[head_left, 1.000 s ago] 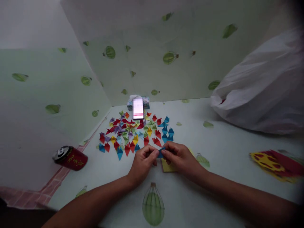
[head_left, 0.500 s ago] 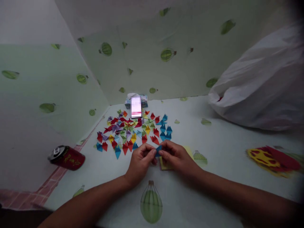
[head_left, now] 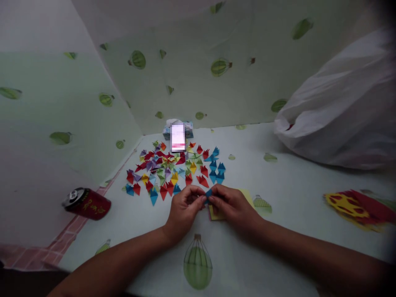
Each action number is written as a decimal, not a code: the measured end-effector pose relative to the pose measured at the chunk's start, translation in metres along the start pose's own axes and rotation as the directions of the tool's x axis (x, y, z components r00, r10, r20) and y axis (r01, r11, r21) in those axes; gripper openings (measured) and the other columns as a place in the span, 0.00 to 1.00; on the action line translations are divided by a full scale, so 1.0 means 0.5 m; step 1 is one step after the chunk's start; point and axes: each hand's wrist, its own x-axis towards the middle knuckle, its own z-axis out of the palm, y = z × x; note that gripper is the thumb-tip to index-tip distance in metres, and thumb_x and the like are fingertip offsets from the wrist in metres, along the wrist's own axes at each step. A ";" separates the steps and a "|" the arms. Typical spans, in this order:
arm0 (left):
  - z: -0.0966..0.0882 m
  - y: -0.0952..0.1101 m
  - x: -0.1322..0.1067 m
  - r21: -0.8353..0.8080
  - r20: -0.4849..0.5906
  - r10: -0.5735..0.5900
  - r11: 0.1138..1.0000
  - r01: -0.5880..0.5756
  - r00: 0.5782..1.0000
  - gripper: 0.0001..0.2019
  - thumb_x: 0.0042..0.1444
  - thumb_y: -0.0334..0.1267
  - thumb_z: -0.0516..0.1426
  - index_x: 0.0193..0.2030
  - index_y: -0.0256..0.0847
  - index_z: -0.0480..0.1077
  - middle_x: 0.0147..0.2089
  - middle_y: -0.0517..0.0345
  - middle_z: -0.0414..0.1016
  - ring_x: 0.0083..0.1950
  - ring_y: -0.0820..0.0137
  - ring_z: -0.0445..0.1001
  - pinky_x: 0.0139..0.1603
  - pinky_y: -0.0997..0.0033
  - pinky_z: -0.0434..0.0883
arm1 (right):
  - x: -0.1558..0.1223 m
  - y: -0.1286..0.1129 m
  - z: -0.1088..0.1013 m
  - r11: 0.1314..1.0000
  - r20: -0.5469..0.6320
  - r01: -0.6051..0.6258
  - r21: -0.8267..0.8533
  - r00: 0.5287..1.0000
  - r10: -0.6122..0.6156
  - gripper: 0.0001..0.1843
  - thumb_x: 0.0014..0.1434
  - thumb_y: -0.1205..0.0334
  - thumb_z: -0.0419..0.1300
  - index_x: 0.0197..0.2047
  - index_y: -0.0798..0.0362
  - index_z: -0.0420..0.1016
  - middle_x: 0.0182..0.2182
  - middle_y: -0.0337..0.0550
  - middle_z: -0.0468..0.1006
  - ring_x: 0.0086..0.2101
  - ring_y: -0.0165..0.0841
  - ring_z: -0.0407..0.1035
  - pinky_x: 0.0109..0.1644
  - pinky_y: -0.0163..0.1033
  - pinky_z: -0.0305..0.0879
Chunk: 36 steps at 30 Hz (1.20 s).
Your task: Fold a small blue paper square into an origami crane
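Note:
A small piece of folded blue paper (head_left: 208,194) is pinched between both hands, above the table. My left hand (head_left: 186,206) grips its left side with thumb and fingers. On the other side, my right hand (head_left: 232,204) holds it the same way; the fingers partly cover the paper. Under the right hand lies a stack of yellow paper squares (head_left: 217,214), partly hidden by that hand. Just beyond the hands, many small folded paper pieces (head_left: 170,188) in red, blue, purple, green and yellow are spread over the table.
A phone with a lit screen (head_left: 177,137) leans against a tissue box (head_left: 189,129) at the back. At left, a dark red can (head_left: 93,205) stands near the wall. A white plastic bag (head_left: 337,111) fills the right rear. Red and yellow cut-outs (head_left: 355,208) lie at right.
The view has shifted slightly. Both hands stay close together on the blue paper, with only small finger movements.

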 end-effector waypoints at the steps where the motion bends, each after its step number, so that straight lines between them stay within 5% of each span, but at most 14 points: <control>1: 0.000 -0.001 0.000 0.002 -0.001 0.001 1.000 -0.001 1.000 0.07 0.55 0.37 0.63 0.37 0.37 0.72 0.31 0.60 0.74 0.28 0.76 0.72 0.32 0.76 0.71 | -0.001 -0.001 0.000 1.000 -0.001 0.015 -0.014 1.000 -0.015 0.10 0.63 0.61 0.53 0.30 0.52 0.66 0.23 0.37 0.69 0.26 0.30 0.64 0.33 0.36 0.59; 26: -0.012 0.005 -0.003 0.315 0.062 0.276 0.906 -0.281 0.959 0.00 0.59 0.31 0.61 0.36 0.38 0.73 0.33 0.58 0.76 0.31 0.74 0.75 0.34 0.76 0.74 | -0.010 0.010 0.007 0.998 -0.043 0.059 0.006 0.997 -0.058 0.06 0.63 0.65 0.56 0.34 0.53 0.71 0.27 0.38 0.73 0.29 0.29 0.66 0.35 0.35 0.61; 36: -0.010 0.007 -0.001 0.328 0.061 0.293 0.897 -0.297 0.954 0.02 0.58 0.29 0.61 0.37 0.38 0.73 0.33 0.59 0.77 0.30 0.75 0.76 0.33 0.77 0.74 | -0.010 0.003 0.005 0.999 -0.035 0.038 0.011 0.999 -0.038 0.06 0.64 0.65 0.56 0.34 0.53 0.71 0.26 0.38 0.73 0.28 0.29 0.67 0.35 0.35 0.62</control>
